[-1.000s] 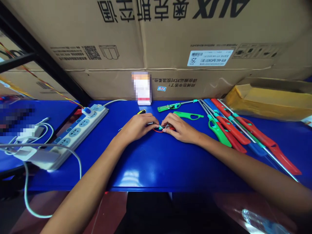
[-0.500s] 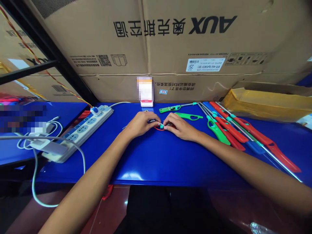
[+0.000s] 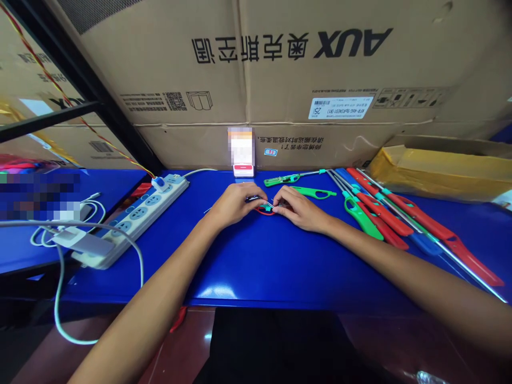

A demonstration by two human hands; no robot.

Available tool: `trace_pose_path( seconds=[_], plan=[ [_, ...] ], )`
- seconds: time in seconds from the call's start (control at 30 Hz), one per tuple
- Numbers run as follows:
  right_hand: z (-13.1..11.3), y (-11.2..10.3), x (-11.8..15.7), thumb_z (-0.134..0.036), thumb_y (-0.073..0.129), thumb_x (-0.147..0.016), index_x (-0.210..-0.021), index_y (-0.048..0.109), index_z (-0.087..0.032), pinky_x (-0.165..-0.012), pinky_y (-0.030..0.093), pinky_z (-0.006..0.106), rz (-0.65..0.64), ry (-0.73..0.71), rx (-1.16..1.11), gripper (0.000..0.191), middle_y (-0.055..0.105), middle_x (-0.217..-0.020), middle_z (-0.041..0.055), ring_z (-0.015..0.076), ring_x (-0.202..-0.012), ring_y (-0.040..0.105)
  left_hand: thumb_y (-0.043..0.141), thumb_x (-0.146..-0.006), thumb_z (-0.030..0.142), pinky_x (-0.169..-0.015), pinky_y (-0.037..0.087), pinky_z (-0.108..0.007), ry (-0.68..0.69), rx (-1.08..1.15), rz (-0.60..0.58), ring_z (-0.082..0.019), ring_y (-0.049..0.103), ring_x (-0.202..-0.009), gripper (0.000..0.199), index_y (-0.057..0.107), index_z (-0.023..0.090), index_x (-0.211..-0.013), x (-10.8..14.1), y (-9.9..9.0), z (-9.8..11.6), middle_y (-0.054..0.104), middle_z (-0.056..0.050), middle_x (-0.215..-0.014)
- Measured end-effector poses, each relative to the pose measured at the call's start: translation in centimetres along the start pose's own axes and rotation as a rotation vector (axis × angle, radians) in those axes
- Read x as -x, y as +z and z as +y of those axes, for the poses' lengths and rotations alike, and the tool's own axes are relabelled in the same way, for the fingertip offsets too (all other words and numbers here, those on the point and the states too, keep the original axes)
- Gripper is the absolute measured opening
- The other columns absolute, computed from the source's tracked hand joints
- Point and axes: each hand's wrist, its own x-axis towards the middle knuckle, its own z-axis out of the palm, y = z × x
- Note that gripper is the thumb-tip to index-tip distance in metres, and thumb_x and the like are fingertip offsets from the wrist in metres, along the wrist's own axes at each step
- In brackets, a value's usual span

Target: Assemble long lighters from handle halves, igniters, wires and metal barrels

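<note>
My left hand (image 3: pixel 236 205) is closed, its thumb and fingertips pinching a small dark part. A teal bit (image 3: pixel 267 207) and a red curved piece, perhaps wire (image 3: pixel 263 212), show between the hands. Opposite, my right hand (image 3: pixel 298 209) is closed with thumb and forefinger on a thin pale wire or rod (image 3: pixel 269 203) by the teal bit. Fingers hide most of these parts. Just behind lie an opened green long-neck lighter (image 3: pixel 280 180), its inner works showing, and a loose green handle shell (image 3: pixel 318 192).
Several red, green and blue long-neck lighters (image 3: pixel 422 213) lie at the right, beside a yellow-taped carton (image 3: pixel 436 168). A lit phone (image 3: pixel 243 154) leans on the large cardboard box (image 3: pixel 160 58) at the back. A white power strip (image 3: pixel 138 213) with charger cables (image 3: pixel 140 250) lies left.
The whole view has shifted slightly. Both hands stay together over the small parts, with only slight finger movement. Nothing is picked up or let go.
</note>
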Motion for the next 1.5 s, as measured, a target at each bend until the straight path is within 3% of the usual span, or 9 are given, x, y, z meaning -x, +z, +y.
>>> trace_pose_path(
  seconds=[0.27,0.83,1.0,1.2,1.5],
  plan=[
    [-0.08,0.16,0.03,-0.039,0.061,-0.118,-0.121,0.065,-0.027,-0.106,0.054,0.05,-0.013,-0.015,-0.002,0.013,0.071,-0.118,0.0086,0.0296,-0.115,0.067,0.074,-0.11,0.029,-0.092,0.055,-0.033,-0.055,-0.002,-0.06,-0.021,0.079,-0.098,0.013,0.084,0.023,-0.105,0.03,0.22,-0.2,0.087,-0.005,-0.104],
    [-0.02,-0.06,0.03,-0.036,0.063,-0.116,-0.114,0.068,-0.027,-0.102,0.056,0.05,-0.027,-0.035,0.0,0.01,0.07,-0.117,0.0083,0.029,-0.113,0.066,0.082,-0.101,0.022,-0.08,0.05,-0.027,-0.144,0.046,-0.069,-0.017,0.076,-0.085,0.004,0.085,0.023,-0.098,-0.09,-0.02,0.52,0.088,0.0,-0.095],
    [-0.07,-0.09,0.21,-0.035,0.074,-0.108,-0.118,0.066,-0.028,-0.101,0.058,0.05,-0.034,-0.019,-0.002,0.014,0.069,-0.121,0.008,0.0298,-0.115,0.067,0.084,-0.098,0.024,-0.083,0.053,-0.028,-0.184,0.109,-0.024,-0.016,0.078,-0.085,0.004,0.087,0.025,-0.096,-0.17,0.25,0.77,0.089,0.001,-0.095],
    [0.06,-0.1,0.32,-0.031,0.071,-0.11,-0.119,0.065,-0.027,-0.105,0.057,0.053,-0.033,-0.023,0.02,0.011,0.069,-0.122,0.0087,0.0304,-0.118,0.067,0.086,-0.094,0.028,-0.082,0.056,-0.028,-0.251,0.207,0.046,-0.016,0.077,-0.081,0.003,0.089,0.026,-0.094,0.01,0.73,0.53,0.089,0.001,-0.091],
    [-0.16,-0.02,0.26,-0.032,0.069,-0.11,-0.117,0.064,-0.029,-0.106,0.056,0.054,-0.031,0.002,0.021,0.008,0.069,-0.122,0.0082,0.0305,-0.117,0.066,0.086,-0.097,0.038,-0.079,0.056,-0.031,-0.243,0.163,0.09,-0.017,0.076,-0.081,0.013,0.09,0.026,-0.094,0.13,0.76,0.26,0.089,0.0,-0.09]
  ],
)
